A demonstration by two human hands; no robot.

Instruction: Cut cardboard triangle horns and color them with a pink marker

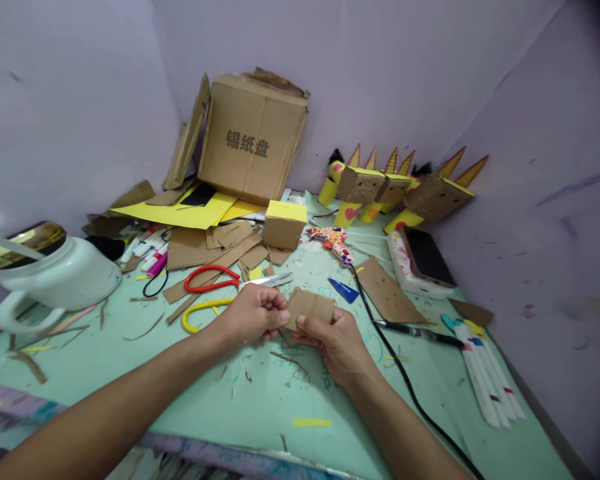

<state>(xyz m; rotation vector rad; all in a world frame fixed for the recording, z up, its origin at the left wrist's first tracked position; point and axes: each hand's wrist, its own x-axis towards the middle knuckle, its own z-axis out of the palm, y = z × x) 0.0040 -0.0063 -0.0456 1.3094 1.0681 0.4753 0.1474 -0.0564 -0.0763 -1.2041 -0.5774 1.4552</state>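
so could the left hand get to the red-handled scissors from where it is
Probably yes. The red-handled scissors lie just beyond the left hand with nothing between them, but that hand and the right hand both hold the cardboard piece, which it would have to release.

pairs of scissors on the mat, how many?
2. Red-handled scissors and yellow-handled scissors lie side by side just beyond the left hand, blades crossing near it. More may be hidden under the cardboard scraps.

You're at a craft corner: a green table (130, 373) strewn with cardboard scraps (215, 257), scissors (230, 280) at 12 o'clock, markers (485, 373) at 3, cardboard figures (395, 190) at 1.
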